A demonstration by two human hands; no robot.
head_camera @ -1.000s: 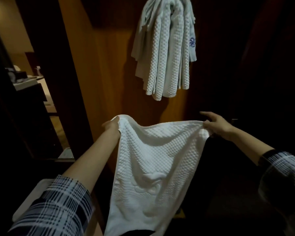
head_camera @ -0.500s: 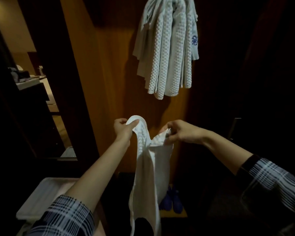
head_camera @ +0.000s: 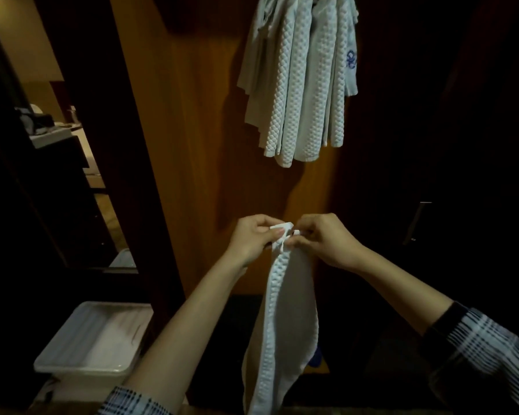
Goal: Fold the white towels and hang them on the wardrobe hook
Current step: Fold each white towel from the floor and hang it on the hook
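Brought together since half a second earlier, left hand (head_camera: pixel 253 238) and right hand (head_camera: pixel 327 239), pinching towel (head_camera: pixel 285 319) corners, folded lengthwise, bottom cut off. Hung above: more towels (head_camera: pixel 300 79), hook hidden. Beside, lower left: white bin (head_camera: pixel 81 365).

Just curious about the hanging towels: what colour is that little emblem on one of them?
Blue, on the hanging towels' right edge; the emblem shows in the head view.

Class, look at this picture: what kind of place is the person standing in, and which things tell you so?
Probably a hotel room or bedroom, at an open wardrobe. Clues: the wooden wardrobe panel, white towels hanging high on it, one with a blue emblem, and a white plastic bin on the floor.
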